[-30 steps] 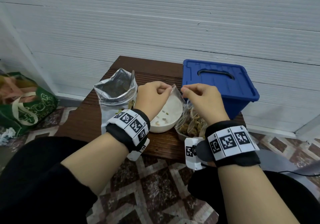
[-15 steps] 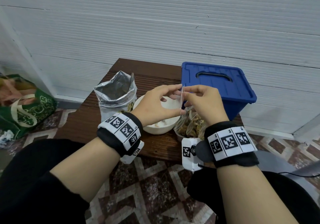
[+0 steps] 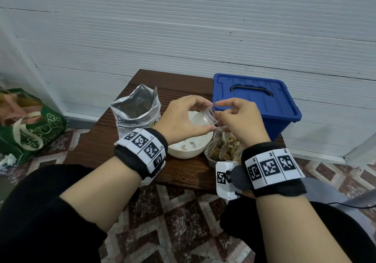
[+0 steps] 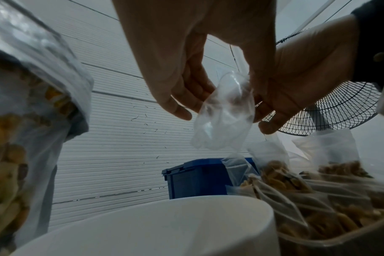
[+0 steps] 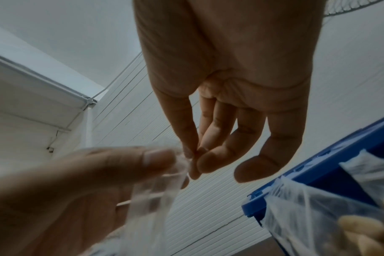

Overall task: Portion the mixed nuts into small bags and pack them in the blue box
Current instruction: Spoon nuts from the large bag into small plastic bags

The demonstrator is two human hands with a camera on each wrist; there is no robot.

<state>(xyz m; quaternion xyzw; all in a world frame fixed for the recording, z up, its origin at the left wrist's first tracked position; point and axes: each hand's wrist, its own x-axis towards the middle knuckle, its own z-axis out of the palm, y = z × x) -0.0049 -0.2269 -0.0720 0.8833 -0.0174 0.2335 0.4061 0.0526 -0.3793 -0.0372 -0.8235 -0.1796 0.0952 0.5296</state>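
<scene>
An empty small clear bag hangs over the white bowl, its mouth pulled into a round opening. My left hand pinches its left rim and my right hand pinches its right rim. A few nuts lie in the bowl. The silver nut pouch stands open at the left. The blue box sits closed at the back right.
Filled small bags of nuts stand in a clear tray under my right wrist. All rest on a small dark wooden table. A green shopping bag lies on the tiled floor at left; a fan stands right.
Both hands went from pinching the flat bag's top edge to spreading it; the mouth now gapes round. The left hand's fingers uncurled and reach over the bag.
</scene>
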